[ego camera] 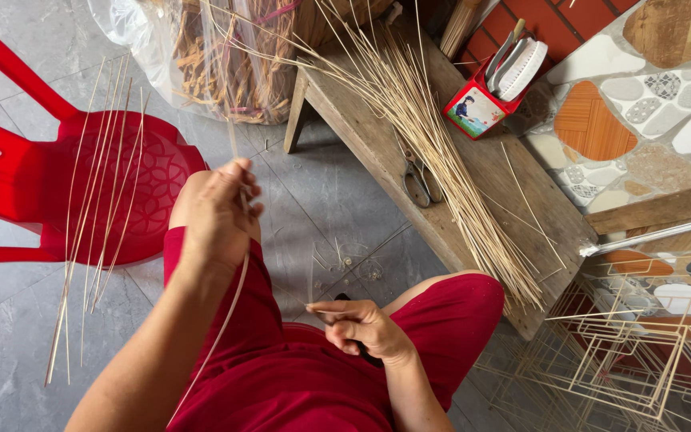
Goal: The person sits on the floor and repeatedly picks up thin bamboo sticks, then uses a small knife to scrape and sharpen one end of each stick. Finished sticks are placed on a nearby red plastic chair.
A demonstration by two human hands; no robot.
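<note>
Above red-clad knees, both hands (217, 210) raised, each pinching one thin bamboo strip (229, 308).

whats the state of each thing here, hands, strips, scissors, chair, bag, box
left hand: raised, pinching a thin strip that hangs down
right hand: closed on a dark handle, blade hidden
bundle of strips: lying loose along the wooden bench
scissors: lying on the bench, untouched
red chair: upright, several strips laid across its seat
plastic bag: stuffed with fibre
red box: open, tools inside
wire frames: stacked on the floor
</note>
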